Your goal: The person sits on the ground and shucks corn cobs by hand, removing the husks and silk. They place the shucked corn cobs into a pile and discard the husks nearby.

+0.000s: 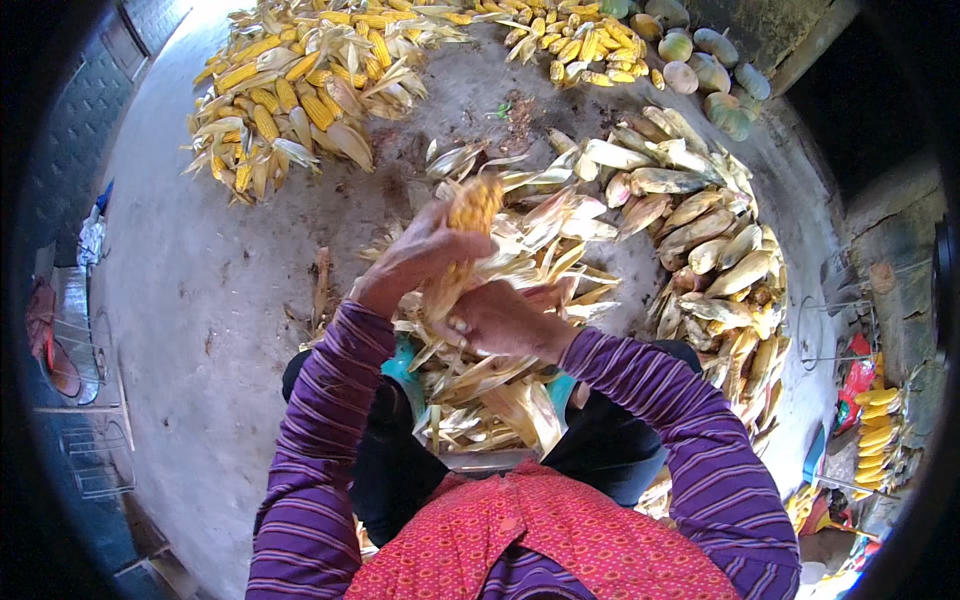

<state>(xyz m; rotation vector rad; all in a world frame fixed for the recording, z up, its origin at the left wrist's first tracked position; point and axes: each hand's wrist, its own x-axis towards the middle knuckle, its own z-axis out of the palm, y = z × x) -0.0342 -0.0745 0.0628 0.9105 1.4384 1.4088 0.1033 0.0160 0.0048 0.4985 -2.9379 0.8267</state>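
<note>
Above a heap of stripped corn husks [510, 382], my left hand [420, 251] grips an ear of corn [476, 206]. Yellow kernels show at its upper end, blurred by motion. Below, dry husk [448, 289] hangs around the ear's base. My right hand [499, 319] is closed at that lower part, its fingers curled on the husk. Exactly where husk and stalk meet inside the right fist is hidden. The loose husks spread between my knees and beyond my hands.
To the right lies a long pile of unhusked ears [705, 217]. Peeled ears with husks pulled back form a heap [300, 90] at the upper left. Bare cobs [592, 45] lie at the top, beside several pumpkins [709, 71]. A metal rack [97, 457] stands far left.
</note>
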